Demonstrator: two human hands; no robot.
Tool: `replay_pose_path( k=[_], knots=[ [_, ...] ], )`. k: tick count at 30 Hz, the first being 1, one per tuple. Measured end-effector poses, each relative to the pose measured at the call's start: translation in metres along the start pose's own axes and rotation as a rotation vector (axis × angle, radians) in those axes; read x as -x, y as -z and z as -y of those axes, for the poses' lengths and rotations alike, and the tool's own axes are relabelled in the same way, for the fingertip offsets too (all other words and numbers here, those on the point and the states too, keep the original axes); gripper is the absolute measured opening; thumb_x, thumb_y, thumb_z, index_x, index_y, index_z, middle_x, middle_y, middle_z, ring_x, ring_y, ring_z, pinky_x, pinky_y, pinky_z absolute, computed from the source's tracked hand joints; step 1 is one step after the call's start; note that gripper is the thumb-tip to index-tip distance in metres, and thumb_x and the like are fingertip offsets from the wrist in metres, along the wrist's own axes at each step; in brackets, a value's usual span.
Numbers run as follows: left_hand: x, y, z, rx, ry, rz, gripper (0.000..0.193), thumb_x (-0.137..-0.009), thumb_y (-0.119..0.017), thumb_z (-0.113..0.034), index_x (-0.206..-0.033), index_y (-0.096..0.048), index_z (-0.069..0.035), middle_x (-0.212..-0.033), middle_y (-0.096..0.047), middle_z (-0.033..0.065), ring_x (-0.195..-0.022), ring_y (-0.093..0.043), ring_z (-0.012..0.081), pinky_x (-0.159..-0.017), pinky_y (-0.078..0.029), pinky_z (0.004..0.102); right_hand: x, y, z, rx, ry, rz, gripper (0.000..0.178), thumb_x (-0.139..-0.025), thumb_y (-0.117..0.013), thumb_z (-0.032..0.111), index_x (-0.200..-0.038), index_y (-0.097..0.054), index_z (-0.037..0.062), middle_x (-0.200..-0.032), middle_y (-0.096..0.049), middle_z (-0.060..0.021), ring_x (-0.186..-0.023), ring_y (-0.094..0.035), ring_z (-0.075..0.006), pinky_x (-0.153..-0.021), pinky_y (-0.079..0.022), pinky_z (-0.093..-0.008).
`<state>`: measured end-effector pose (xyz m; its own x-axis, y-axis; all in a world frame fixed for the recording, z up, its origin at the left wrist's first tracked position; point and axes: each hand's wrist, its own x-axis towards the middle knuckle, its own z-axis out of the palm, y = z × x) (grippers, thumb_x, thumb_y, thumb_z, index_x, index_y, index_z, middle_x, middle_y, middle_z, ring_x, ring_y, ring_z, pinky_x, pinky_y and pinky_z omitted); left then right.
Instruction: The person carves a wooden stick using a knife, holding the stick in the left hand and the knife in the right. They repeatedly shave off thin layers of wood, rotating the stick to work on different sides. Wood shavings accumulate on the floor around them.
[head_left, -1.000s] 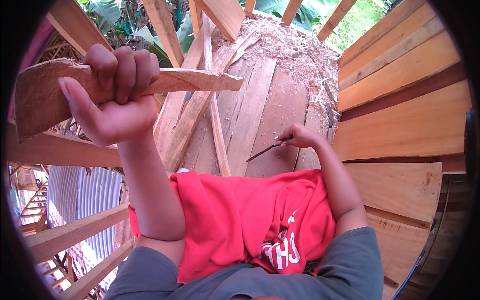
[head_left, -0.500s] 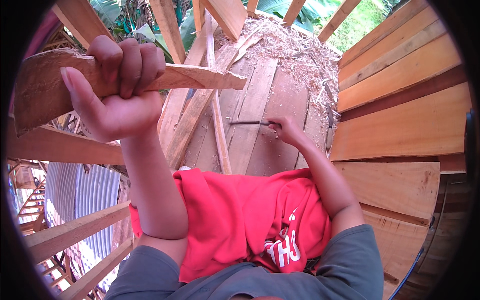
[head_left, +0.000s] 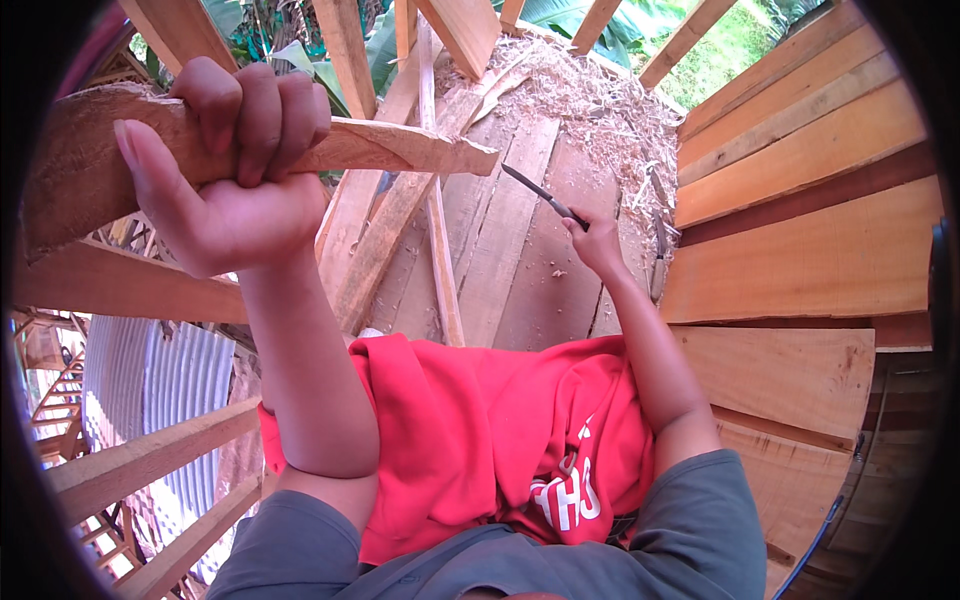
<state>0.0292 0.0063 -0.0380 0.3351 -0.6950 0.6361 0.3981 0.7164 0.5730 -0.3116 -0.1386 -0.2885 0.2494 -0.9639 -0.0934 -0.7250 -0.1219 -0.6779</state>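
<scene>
Raised at the upper left, my left hand (head_left: 245,170) is closed around a rough-cut piece of wood (head_left: 400,147). The wood is broad at its left end, and its narrow right end shows a hewn, uneven face. Lower and to the right, my right hand (head_left: 597,240) grips the dark handle of a knife (head_left: 535,188) with a long, narrow blade. The blade slants up and left, and its tip appears close to the wood's right end; whether they touch I cannot tell.
Pale wood shavings (head_left: 590,100) cover the far part of the plank floor (head_left: 540,270). Long timbers (head_left: 385,235) lie at the left of the floor. A plank wall (head_left: 800,250) stands on the right. Open framing and corrugated metal sheets (head_left: 180,380) are at the left.
My right hand has moved slightly up and right. The knife has swung from nearly level to slanting, with its tip now higher, near the wood's end. My left hand barely moved.
</scene>
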Motion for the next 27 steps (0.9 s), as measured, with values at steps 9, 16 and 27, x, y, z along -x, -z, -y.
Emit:
replay_pose_path(
  k=[9,16,27],
  knots=[
    [0.001,-0.001,-0.001,-0.011,0.003,-0.017,0.05,-0.086,-0.046,-0.062,-0.071,-0.034,-0.016,-0.056,-0.021,-0.0037,-0.053,-0.018,0.011,-0.057,-0.02,0.0297,0.007,0.091,-0.063,0.349,0.005,0.769,0.032,-0.074,-0.078,0.005,-0.106,-0.072,0.0076,-0.087,-0.072,-0.0055,-0.077,-0.063,-0.012,-0.075,-0.051,-0.0288],
    [-0.002,-0.009,0.005,0.023,-0.05,-0.027,0.05,-0.091,-0.042,-0.06,-0.07,-0.031,-0.015,-0.053,-0.024,-0.0045,-0.049,-0.017,0.0087,-0.052,-0.019,0.0268,-0.012,0.107,-0.088,-0.021,-0.084,-0.158,0.027,-0.079,-0.074,0.006,-0.107,-0.072,0.0055,-0.081,-0.07,-0.0031,-0.073,-0.057,-0.0058,-0.067,-0.048,-0.0259],
    [-0.001,-0.011,0.006,0.012,-0.044,-0.018,0.05,-0.092,-0.041,-0.059,-0.07,-0.031,-0.015,-0.053,-0.024,-0.0045,-0.049,-0.017,0.0087,-0.052,-0.019,0.0269,-0.01,0.066,-0.064,0.194,0.005,-0.12,0.029,-0.082,-0.071,0.012,-0.11,-0.07,0.0071,-0.094,-0.071,-0.0129,-0.083,-0.066,-0.0188,-0.078,-0.05,-0.0323]
  ],
)
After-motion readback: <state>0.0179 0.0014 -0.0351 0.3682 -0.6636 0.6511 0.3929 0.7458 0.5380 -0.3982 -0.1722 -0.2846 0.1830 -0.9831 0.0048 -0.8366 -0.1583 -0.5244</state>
